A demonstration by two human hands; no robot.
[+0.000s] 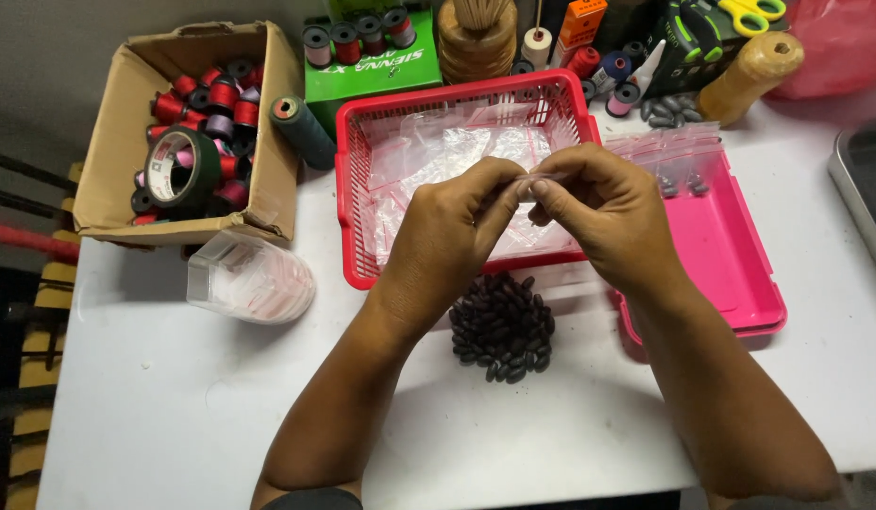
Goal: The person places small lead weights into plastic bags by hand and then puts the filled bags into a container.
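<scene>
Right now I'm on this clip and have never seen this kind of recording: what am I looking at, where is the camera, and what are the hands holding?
There is one picture, taken by a camera worn on a person's head, looking down at their own two bare hands over a white table. The left hand and right hand meet above a red basket of clear plastic bags, pinching a small clear bag between their fingertips. Just below the hands lies a pile of small dark oval pieces. To the right is a pink tray. To the left stand a cardboard box holding thread spools and a roll of tape, and a clear plastic container lying on its side. More spools and scissors sit at the back.
</scene>
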